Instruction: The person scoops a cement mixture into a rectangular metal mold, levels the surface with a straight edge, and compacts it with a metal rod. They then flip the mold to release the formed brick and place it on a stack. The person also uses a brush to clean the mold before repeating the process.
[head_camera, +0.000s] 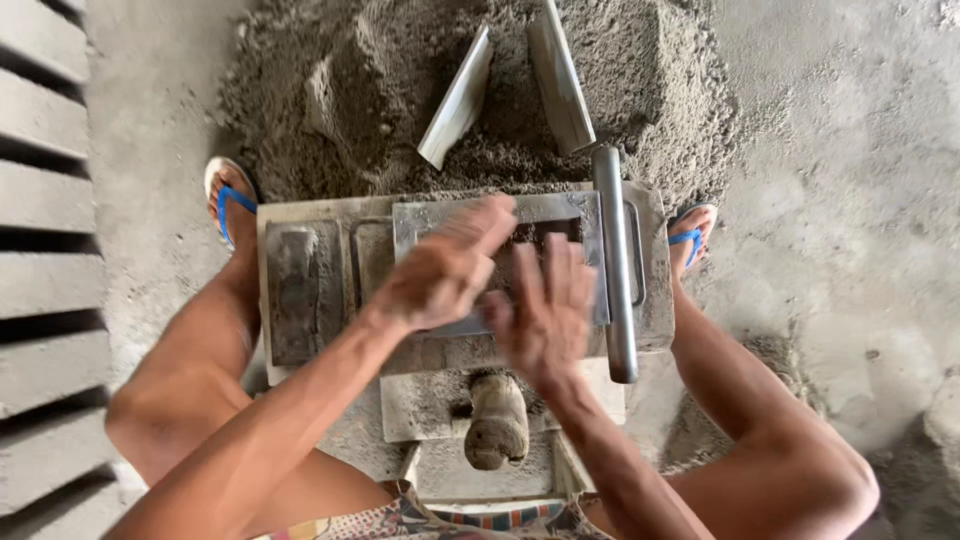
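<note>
I look straight down at a grey, mortar-caked block mould (330, 215) between my knees. My left hand (440, 270) hovers over its middle, fingers together, pointing up and right, blurred by motion. My right hand (548, 312) is beside it with fingers spread, palm down over the mould's metal frame (560, 207). Neither hand holds anything. A metal lever bar (616, 280) runs down the mould's right side. A rounded, cement-coated handle (497, 420) sticks out below the mould, near my body.
A heap of damp grey sand-cement mix (380, 90) lies beyond the mould, with two flat metal blades (458, 98) (560, 75) stuck in it. My feet in blue flip-flops (228, 205) (690, 238) flank the mould. Rows of finished grey blocks (40, 260) line the left.
</note>
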